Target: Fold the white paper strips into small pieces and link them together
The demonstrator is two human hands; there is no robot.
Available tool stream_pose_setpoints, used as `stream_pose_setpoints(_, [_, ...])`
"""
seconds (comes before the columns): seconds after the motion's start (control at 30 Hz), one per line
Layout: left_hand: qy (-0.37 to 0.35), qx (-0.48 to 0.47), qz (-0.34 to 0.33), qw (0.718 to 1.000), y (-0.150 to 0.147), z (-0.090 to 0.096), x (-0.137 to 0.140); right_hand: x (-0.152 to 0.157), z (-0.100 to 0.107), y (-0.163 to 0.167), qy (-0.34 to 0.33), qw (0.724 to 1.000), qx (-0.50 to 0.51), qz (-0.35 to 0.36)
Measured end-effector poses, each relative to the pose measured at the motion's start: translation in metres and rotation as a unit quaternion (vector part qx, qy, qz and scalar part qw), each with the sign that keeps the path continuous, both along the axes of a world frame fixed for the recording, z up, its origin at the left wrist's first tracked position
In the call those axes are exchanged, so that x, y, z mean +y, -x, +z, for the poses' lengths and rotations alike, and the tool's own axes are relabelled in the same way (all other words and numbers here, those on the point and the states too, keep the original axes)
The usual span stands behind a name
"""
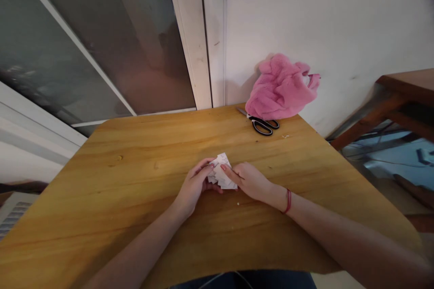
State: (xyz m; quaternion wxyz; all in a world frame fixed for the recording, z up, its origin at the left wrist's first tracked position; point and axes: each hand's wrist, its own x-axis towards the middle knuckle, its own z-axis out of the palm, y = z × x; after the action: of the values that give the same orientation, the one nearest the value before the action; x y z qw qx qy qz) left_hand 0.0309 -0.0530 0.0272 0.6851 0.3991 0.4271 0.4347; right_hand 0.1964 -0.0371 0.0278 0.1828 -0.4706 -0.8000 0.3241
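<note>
Several small white paper slips (224,176) with faint markings are bunched in an uneven stack between my two hands, just above the wooden table. My left hand (195,185) is closed on the stack's left side, thumb on top and fingers beneath. From the right, my right hand (251,180) grips the same slips, its thumb pressed flat on the top one. The fingers under the stack are partly hidden. A red cord bracelet (288,201) circles my right wrist.
Black-handled scissors (262,125) lie at the table's far right, partly against a crumpled pink fluffy cloth (283,88). Tiny scraps dot the wooden table (135,216). Behind it stand a sliding glass door (135,40) and a white wall. Another wooden table (407,83) is at right.
</note>
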Motion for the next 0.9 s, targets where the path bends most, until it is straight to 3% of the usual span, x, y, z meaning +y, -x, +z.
stream_pose_setpoints(0.1, [-0.043, 0.038, -0.024, 0.998, -0.0021, 0.0007, -0.0014, 0.0001, 0.0015, 0.0004, -0.012, 0.999, -0.030, -0.007])
stream_pose_setpoints(0.3, [-0.072, 0.108, 0.010, 0.992, -0.0029, 0.0018, -0.0013, -0.0016, 0.0028, 0.0018, -0.020, 0.998, -0.046, -0.023])
stream_pose_setpoints(0.5, [-0.043, 0.088, 0.035, 0.995, 0.0023, -0.0002, 0.0020, -0.0001, 0.0014, 0.0001, 0.004, 0.998, 0.038, -0.051])
stream_pose_setpoints(0.9, [-0.055, 0.112, 0.083, 0.989, 0.0035, 0.0003, 0.0027, -0.0005, 0.0055, -0.0015, 0.116, 0.980, 0.160, -0.020])
